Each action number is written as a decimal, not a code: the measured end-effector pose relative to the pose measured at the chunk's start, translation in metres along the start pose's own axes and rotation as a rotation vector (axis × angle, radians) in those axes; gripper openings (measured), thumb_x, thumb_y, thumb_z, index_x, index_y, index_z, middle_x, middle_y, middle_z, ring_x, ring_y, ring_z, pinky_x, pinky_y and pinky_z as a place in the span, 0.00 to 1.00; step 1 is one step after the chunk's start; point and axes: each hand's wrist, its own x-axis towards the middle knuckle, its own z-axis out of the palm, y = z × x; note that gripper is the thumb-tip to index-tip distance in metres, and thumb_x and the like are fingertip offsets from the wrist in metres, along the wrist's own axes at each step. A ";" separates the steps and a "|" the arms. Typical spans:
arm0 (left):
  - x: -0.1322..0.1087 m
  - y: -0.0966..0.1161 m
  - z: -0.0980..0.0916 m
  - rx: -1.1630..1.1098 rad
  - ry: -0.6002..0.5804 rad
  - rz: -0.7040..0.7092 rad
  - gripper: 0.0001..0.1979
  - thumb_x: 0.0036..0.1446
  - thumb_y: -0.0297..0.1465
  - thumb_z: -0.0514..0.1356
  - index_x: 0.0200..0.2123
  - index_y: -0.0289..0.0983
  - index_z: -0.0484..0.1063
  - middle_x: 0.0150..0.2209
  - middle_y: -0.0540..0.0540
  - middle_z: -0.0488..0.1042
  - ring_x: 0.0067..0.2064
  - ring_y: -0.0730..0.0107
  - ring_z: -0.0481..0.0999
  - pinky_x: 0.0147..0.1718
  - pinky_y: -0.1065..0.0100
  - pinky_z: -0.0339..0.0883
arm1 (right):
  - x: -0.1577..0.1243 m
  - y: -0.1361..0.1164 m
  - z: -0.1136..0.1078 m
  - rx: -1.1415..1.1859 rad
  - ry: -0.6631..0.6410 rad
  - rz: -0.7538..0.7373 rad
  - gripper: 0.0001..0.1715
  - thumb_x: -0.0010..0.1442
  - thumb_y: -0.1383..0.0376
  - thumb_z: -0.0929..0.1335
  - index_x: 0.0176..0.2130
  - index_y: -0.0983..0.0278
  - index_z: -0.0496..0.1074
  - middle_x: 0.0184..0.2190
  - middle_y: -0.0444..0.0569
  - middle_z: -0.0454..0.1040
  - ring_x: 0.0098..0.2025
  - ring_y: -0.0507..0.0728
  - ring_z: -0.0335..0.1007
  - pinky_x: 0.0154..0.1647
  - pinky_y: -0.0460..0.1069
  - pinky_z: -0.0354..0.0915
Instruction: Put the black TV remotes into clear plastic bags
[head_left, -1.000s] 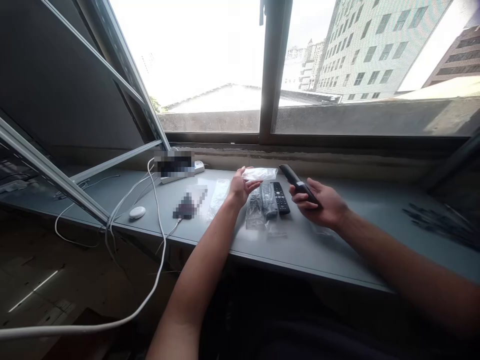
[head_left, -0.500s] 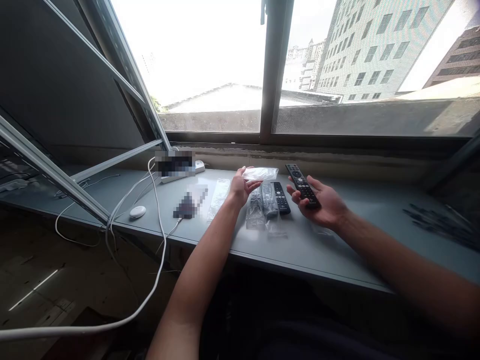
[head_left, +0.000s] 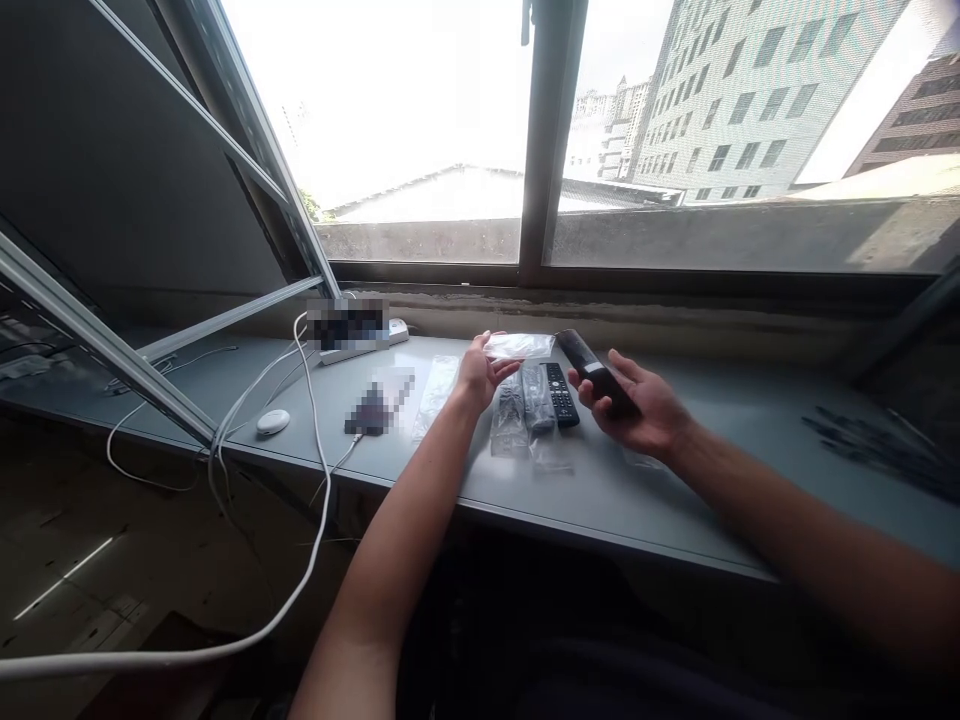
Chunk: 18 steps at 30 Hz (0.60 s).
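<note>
My left hand (head_left: 484, 372) pinches a clear plastic bag (head_left: 520, 346) at its left end and holds it above the table. In my right hand (head_left: 649, 405) is a black remote control (head_left: 596, 375), its back with a small white label turned toward me. Beneath the bag lie remotes in clear plastic sleeves (head_left: 523, 410), side by side. Right of them a bare black remote (head_left: 561, 396) rests with its buttons up. Another clear bag (head_left: 436, 396) lies flat on the table to the left of these.
The grey table (head_left: 600, 500) runs along a window. At left are a white power strip (head_left: 360, 352), a round white device (head_left: 273, 423), a blurred item on a cable (head_left: 379, 405) and a looping white cable (head_left: 324, 500). A metal frame (head_left: 180, 395) leans there. Dark thin items (head_left: 885, 445) lie far right.
The remote in my right hand has been turned over, from its button side to its labelled back. My left hand keeps the bag in the same place.
</note>
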 end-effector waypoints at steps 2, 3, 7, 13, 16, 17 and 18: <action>-0.001 0.000 0.000 0.002 -0.002 0.001 0.22 0.79 0.40 0.53 0.65 0.34 0.75 0.48 0.36 0.82 0.33 0.70 0.83 0.36 0.71 0.82 | 0.001 0.000 -0.002 0.031 -0.053 0.013 0.23 0.85 0.51 0.59 0.65 0.62 0.68 0.45 0.55 0.81 0.28 0.54 0.75 0.13 0.44 0.71; -0.001 0.000 0.001 0.002 -0.004 0.001 0.22 0.79 0.40 0.53 0.65 0.34 0.75 0.48 0.36 0.82 0.33 0.70 0.83 0.35 0.72 0.81 | 0.001 0.000 -0.003 0.038 -0.086 0.019 0.22 0.85 0.54 0.58 0.65 0.62 0.68 0.43 0.54 0.80 0.25 0.53 0.72 0.12 0.43 0.68; -0.002 0.000 0.001 -0.002 -0.005 0.008 0.22 0.79 0.39 0.53 0.64 0.34 0.75 0.48 0.36 0.82 0.34 0.69 0.84 0.34 0.72 0.81 | 0.000 0.001 -0.002 0.009 -0.133 -0.016 0.19 0.82 0.63 0.62 0.65 0.63 0.71 0.37 0.50 0.76 0.25 0.53 0.70 0.13 0.43 0.70; -0.002 -0.001 0.000 0.005 0.008 0.000 0.22 0.79 0.39 0.53 0.65 0.34 0.76 0.50 0.35 0.83 0.36 0.68 0.85 0.37 0.70 0.81 | 0.003 0.004 -0.001 -0.165 0.010 -0.177 0.18 0.71 0.77 0.70 0.55 0.60 0.78 0.45 0.52 0.84 0.41 0.57 0.84 0.42 0.52 0.88; -0.002 -0.001 0.001 0.004 0.012 -0.003 0.22 0.79 0.40 0.54 0.65 0.34 0.76 0.51 0.34 0.83 0.36 0.68 0.85 0.38 0.70 0.81 | 0.005 0.007 -0.005 -0.350 -0.054 -0.323 0.19 0.63 0.78 0.77 0.48 0.58 0.81 0.47 0.48 0.86 0.44 0.56 0.86 0.48 0.52 0.86; -0.002 -0.001 0.001 0.002 0.012 -0.004 0.22 0.79 0.40 0.54 0.65 0.34 0.76 0.52 0.34 0.83 0.36 0.68 0.85 0.38 0.70 0.81 | 0.006 0.008 -0.006 -0.389 -0.075 -0.377 0.19 0.61 0.77 0.79 0.47 0.58 0.82 0.47 0.47 0.86 0.45 0.56 0.86 0.49 0.52 0.85; -0.002 -0.001 0.001 -0.001 0.014 -0.005 0.22 0.79 0.40 0.55 0.65 0.35 0.76 0.52 0.34 0.83 0.36 0.68 0.85 0.38 0.70 0.81 | 0.007 0.009 -0.007 -0.419 -0.090 -0.431 0.19 0.59 0.75 0.82 0.47 0.57 0.83 0.47 0.45 0.86 0.46 0.56 0.86 0.51 0.52 0.84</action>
